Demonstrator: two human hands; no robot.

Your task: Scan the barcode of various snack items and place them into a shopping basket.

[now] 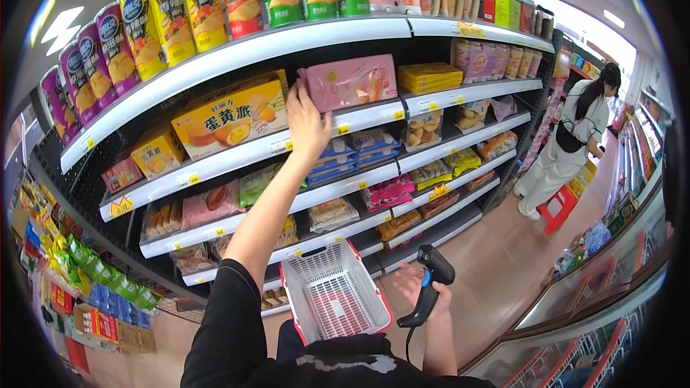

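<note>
My left hand (pixel 307 118) reaches up to the second shelf, its fingers against the left end of a pink snack box (pixel 350 83); whether they grip it is unclear. A large yellow pie carton (pixel 232 118) stands just left of that hand. In my right hand (pixel 420 291) rests a black handheld barcode scanner (pixel 428 293) with a blue trigger and a cable, the thumb and palm around its handle and some fingers spread. Between my arms, low down, is a white and red plastic shopping basket (pixel 337 291), with nothing seen inside.
Potato crisp canisters (pixel 199 2) line the top shelf. Lower shelves hold bagged bread and cakes (pixel 333 213). At the right, a person (pixel 566 129) stands in the aisle by a red plastic stool (pixel 560 207). A glass-topped freezer (pixel 587 280) runs along the lower right.
</note>
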